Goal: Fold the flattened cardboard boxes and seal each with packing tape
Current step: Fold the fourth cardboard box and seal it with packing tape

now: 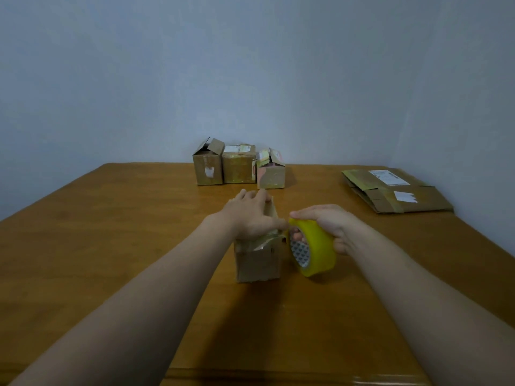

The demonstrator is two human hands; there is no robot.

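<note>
1. head view: a small brown cardboard box (257, 260) stands upright in the middle of the wooden table (111, 218), its near face scuffed and creased, with a shiny strip of tape crossing its top edge.
2. the left hand (249, 215) lies flat on top of this box, fingers spread and stretched forward, the thumb pressing the tape end at the box's right top edge; it grips nothing.
3. the right hand (327, 225) is curled around a yellow roll of packing tape (313, 246), fingers over its rim and through its core; the roll stands on edge just beside the box's right side, held off the table.
4. three folded boxes sit in a row at the far edge by the wall: the left box (208, 167) has its top flaps raised, the middle box (239, 165) is closed and taped, the right box (271, 171) has flaps partly lifted. their insides cannot be seen.
5. flattened cardboard boxes (395, 190) with white labels lie stacked at the far right, well apart from the hands.
</note>
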